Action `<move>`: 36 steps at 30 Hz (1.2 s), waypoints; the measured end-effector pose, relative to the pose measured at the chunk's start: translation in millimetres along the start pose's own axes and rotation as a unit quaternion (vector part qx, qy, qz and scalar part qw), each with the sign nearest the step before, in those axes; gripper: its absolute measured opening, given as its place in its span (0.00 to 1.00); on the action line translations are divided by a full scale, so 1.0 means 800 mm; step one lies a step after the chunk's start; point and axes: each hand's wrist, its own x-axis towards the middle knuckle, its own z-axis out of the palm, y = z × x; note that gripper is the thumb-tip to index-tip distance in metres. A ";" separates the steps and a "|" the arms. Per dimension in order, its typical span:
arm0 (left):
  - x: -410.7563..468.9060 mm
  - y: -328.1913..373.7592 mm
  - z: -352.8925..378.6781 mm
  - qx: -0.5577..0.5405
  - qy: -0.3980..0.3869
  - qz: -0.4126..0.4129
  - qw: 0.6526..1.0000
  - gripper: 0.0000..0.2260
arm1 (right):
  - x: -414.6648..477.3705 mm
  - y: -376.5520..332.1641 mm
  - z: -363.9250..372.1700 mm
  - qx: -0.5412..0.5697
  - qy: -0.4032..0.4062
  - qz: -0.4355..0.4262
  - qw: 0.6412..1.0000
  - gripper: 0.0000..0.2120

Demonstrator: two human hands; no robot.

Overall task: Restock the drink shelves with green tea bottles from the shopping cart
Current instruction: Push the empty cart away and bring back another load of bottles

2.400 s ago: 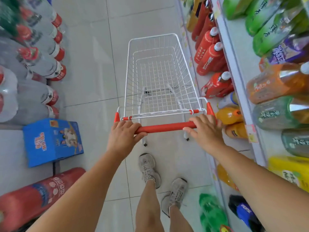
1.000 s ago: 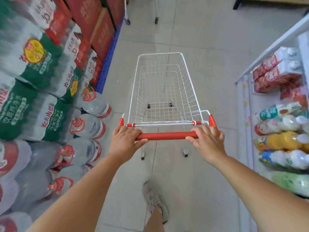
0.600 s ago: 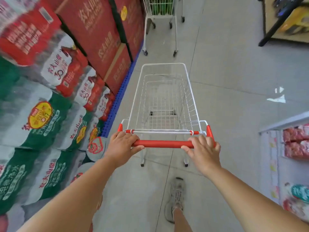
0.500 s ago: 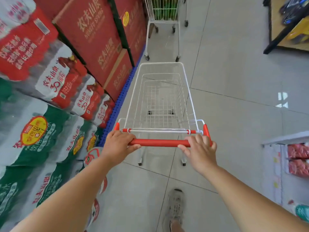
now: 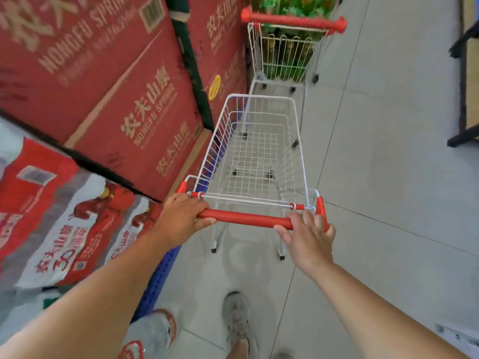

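Observation:
An empty white wire shopping cart (image 5: 228, 117) stands in front of me on the tiled floor. My left hand (image 5: 181, 216) grips the left end of its red handle (image 5: 246, 218). My right hand (image 5: 308, 237) holds the right end of that handle, fingers curled over it. Just beyond the empty cart's front stands a second cart (image 5: 259, 47) with a red handle, loaded with green tea bottles (image 5: 293, 6).
Tall stacks of red Nongfu Spring cartons (image 5: 108, 86) line the left side, on a blue pallet (image 5: 160, 281). Shrink-wrapped water packs (image 5: 59, 221) sit nearer at lower left. A dark-framed stand (image 5: 464, 136) is at the right edge. Grey tiled floor lies open to the right.
I have pushed the empty cart out of the drinks aisle and forward along the carton stacks. The loaded cart ahead is now much closer. Both hands stay on the handle.

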 end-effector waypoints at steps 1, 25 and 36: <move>0.015 -0.009 -0.002 0.001 0.004 0.002 1.000 0.29 | 0.017 -0.005 -0.006 -0.002 -0.003 0.001 1.000 0.22; 0.258 -0.143 -0.068 -0.064 -0.149 -0.116 0.980 0.27 | 0.254 -0.100 -0.068 0.067 -0.009 0.029 0.997 0.19; 0.333 -0.074 -0.100 -0.152 -0.087 -0.203 0.964 0.20 | 0.337 -0.023 -0.161 0.301 0.054 -0.007 0.952 0.13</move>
